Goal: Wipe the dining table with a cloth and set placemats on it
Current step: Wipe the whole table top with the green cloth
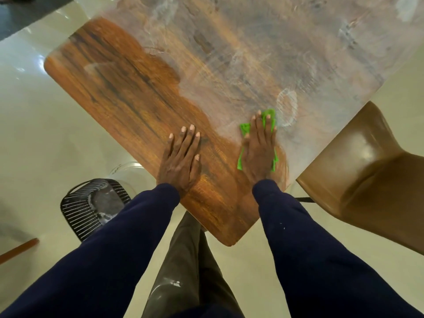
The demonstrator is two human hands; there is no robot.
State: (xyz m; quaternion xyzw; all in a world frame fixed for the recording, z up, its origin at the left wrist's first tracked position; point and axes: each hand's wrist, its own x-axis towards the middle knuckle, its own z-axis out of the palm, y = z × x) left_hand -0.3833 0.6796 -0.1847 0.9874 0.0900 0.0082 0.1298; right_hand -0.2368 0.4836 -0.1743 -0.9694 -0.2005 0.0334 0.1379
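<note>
Right hand [260,145] presses flat, fingers straight, on the green cloth [269,118], which lies lengthwise on the table [114,88], with hazy film [252,53] beyond the cloth and left hand [181,157] flat to its left.

The cloth [257,140] lies on the table [128,92], a chair [367,175] to its right.

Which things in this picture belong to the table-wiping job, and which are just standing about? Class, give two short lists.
Part of the job:
- green cloth, pressed under the right hand
- wooden table, part of it filmed white
- left hand, flat on the table

Just standing about:
- brown chair
- black wire basket on the floor

No placemats are in view.
</note>
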